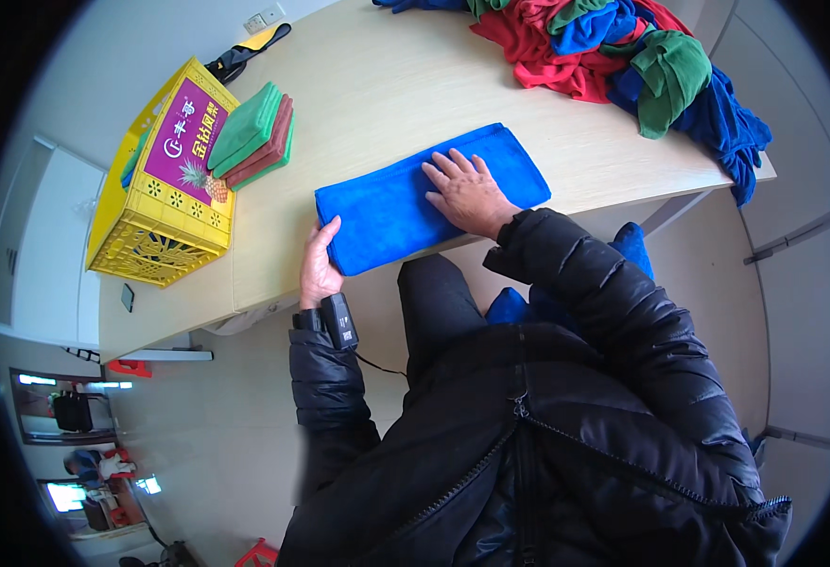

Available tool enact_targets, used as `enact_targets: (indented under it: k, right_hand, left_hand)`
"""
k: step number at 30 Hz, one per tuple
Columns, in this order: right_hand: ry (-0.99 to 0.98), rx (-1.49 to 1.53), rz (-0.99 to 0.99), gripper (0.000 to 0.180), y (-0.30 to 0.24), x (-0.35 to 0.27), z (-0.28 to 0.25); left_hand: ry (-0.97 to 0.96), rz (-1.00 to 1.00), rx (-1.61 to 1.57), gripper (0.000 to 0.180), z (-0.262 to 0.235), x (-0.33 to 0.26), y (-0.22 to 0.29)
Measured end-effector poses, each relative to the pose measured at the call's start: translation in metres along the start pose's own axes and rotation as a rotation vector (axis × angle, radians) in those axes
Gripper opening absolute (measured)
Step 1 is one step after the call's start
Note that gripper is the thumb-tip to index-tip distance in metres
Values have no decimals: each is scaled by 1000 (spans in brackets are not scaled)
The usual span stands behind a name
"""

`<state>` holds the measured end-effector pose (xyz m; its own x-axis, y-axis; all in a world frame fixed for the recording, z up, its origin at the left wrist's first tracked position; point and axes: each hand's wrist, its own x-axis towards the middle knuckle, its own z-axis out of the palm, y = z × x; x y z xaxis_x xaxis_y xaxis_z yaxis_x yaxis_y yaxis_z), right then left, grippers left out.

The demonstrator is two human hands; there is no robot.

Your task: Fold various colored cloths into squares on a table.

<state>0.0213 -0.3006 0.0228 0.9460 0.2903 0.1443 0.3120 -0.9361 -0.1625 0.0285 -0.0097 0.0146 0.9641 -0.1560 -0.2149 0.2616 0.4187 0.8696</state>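
Note:
A folded blue towel [391, 210] lies as a long rectangle along the near edge of the table. My left hand [320, 269] grips its left end, thumb on top and the other fingers mostly hidden behind the edge. Flat on the towel's right half rests my right hand [472, 197], palm down with fingers spread. To the left, a small stack of folded green and reddish-brown towels [252, 137] leans close to a yellow plastic crate [164, 222].
A loose heap of red, blue and green cloths [585, 57] covers the table's far right corner, some hanging over the edge. A dark strap-like item [245, 55] lies behind the crate. A phone-like flat object [128, 298] sits near the table's left end.

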Motion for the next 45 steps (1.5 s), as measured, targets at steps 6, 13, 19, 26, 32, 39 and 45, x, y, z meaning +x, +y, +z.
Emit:
enact_targets:
  k: [6, 13, 19, 26, 32, 39, 45]
  right_hand:
    - [10, -25, 43, 59, -13, 6, 11]
    - [87, -47, 8, 61, -15, 4, 20]
    - [42, -93, -3, 61, -15, -2, 15]
    - [138, 171, -13, 57, 1, -27, 6]
    - [149, 104, -57, 47, -8, -93, 3]
    - [143, -55, -162, 49, -3, -103, 13]
    - [86, 125, -129, 58, 6, -110, 3]
  left_hand:
    - [-21, 1, -52, 44, 4, -3, 1]
    - [-17, 84, 32, 38, 54, -7, 33]
    - [-230, 200, 262, 24, 153, 33, 33]
    - [-329, 57, 640, 16, 227, 84, -6]
    - [-295, 81, 866, 18, 258, 94, -35]
    - [-315, 91, 1079, 23, 269, 103, -69]
    - [-314, -50, 767, 26, 267, 84, -61]
